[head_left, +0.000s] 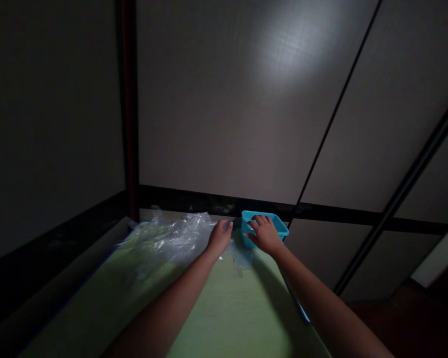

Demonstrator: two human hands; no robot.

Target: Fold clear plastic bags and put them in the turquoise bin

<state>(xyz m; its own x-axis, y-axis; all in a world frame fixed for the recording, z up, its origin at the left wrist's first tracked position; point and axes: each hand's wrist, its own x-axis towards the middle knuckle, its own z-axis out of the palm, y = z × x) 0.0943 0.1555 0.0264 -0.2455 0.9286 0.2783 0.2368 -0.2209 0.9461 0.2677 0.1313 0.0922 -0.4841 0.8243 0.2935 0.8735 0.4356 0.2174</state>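
A pile of crinkled clear plastic bags (pixel 188 236) lies at the far end of the green tabletop (pixel 224 303). My left hand (pixel 220 235) is at the right edge of this pile, its fingers curled in. What they hold, if anything, is too dark and small to make out. Right beside it, a small turquoise plastic basket (pixel 282 230) stands at the far right corner of the table. Over its near side hovers my right hand (pixel 264 233), fingers apart and reaching over the opening. Some clear plastic (pixel 243 257) lies flat between my hands.
Large grey panels with dark strips (pixel 224 109) rise right behind the table. A dark reddish post (pixel 129 109) stands at the back left corner. On the right, beyond the table edge, a dark floor (pixel 399 318) shows. The lighting is dim.
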